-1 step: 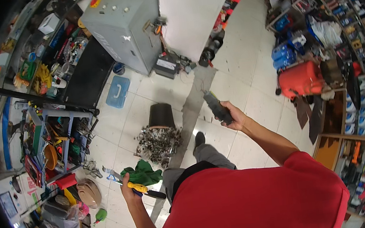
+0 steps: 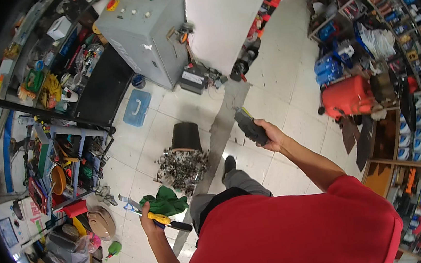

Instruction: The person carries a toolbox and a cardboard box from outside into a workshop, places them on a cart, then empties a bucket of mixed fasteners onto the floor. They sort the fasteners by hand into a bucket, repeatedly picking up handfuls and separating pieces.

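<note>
Tiled floor (image 2: pixel 278 79) bears heaped parts (image 2: pixel 184 171) beside dark bucket (image 2: pixel 186 136).

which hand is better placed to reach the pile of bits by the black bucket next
Probably the left hand: it looks nearer the pile of bits, though it holds a yellow-handled tool. The right hand, holding a dark device, appears farther off.
</note>
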Available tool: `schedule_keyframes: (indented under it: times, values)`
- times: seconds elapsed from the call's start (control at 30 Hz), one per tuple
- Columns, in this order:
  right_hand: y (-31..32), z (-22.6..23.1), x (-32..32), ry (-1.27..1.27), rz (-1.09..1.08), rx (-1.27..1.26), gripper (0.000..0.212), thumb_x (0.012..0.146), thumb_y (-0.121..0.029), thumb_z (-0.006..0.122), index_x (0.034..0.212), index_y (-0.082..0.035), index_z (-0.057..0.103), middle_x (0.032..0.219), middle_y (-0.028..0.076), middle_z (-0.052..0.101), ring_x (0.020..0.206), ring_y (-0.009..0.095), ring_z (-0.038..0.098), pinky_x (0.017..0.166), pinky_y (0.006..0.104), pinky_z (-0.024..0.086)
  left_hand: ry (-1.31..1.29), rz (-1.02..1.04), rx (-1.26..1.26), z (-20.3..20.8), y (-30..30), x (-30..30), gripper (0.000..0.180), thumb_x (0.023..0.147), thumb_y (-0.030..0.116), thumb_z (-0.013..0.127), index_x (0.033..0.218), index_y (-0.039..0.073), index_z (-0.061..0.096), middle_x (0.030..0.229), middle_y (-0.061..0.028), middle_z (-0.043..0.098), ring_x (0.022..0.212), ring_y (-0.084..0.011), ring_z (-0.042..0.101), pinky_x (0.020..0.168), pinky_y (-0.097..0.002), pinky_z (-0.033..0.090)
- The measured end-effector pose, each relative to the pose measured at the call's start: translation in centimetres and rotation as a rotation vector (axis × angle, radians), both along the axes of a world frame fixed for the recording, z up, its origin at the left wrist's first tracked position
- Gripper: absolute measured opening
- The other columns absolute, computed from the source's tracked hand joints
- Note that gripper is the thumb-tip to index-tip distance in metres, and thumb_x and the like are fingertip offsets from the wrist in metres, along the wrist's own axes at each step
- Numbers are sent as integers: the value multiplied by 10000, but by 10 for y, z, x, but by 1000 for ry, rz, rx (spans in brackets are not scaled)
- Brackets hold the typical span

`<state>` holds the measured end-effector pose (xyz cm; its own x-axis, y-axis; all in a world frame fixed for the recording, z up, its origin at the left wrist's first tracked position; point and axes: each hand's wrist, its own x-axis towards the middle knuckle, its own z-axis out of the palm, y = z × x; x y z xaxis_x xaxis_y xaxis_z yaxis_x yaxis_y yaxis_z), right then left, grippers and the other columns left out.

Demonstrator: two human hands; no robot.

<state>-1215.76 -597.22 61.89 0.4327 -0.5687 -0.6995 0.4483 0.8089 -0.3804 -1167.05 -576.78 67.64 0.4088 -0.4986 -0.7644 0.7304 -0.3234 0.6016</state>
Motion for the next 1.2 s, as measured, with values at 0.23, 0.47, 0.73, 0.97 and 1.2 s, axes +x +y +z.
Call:
schedule_keyframes:
  times: [0.23, 0.47, 0.73, 0.97, 1.2]
  values:
    - [-61, -43, -25, 211, 142, 33, 408, 965, -346, 676, 1215, -23, 659, 1091, 102, 729, 806, 150, 679, 632, 302, 543, -30, 140, -21, -42, 40, -72, 345, 925, 121, 693, 1231, -19, 618, 1116, -152, 689, 1013, -319, 695, 891, -458, 586]
    - [-193, -247, -25, 939, 755, -185, 408, 881, -219, 783, 1087, 108, 654, 980, 217, 691, 838, 309, 695, 627, 469, 523, -76, 340, 173, -45, 90, -216, 584, 907, 176, 665, 1421, -27, 475, 1285, -220, 621, 1152, -352, 656, 929, -491, 579]
    - [-368, -492, -21, 1500, 1551, -792, 372, 954, -296, 566, 1142, -8, 708, 1200, 244, 689, 1111, 424, 663, 899, 525, 543, 40, 382, 337, -114, -20, -394, 596, 856, 255, 732, 1348, -5, 519, 1193, -178, 659, 1073, -323, 683, 866, -424, 603]
    - [-420, -616, -13, 1464, 1516, -960, 370, 930, -348, 626, 1060, -18, 731, 1157, 240, 702, 1130, 406, 659, 941, 480, 544, 149, 483, 445, -157, -38, -470, 613, 834, 256, 751, 1343, 7, 517, 1182, -176, 659, 1042, -318, 691, 823, -416, 616]
    - [-460, -694, -73, 1110, 1113, -909, 219, 884, -211, 702, 1024, -44, 711, 936, 219, 732, 870, 381, 710, 701, 487, 544, 234, 558, 416, -142, -19, -503, 631, 813, 257, 770, 1338, 20, 514, 1170, -175, 659, 1010, -314, 698, 780, -407, 628]
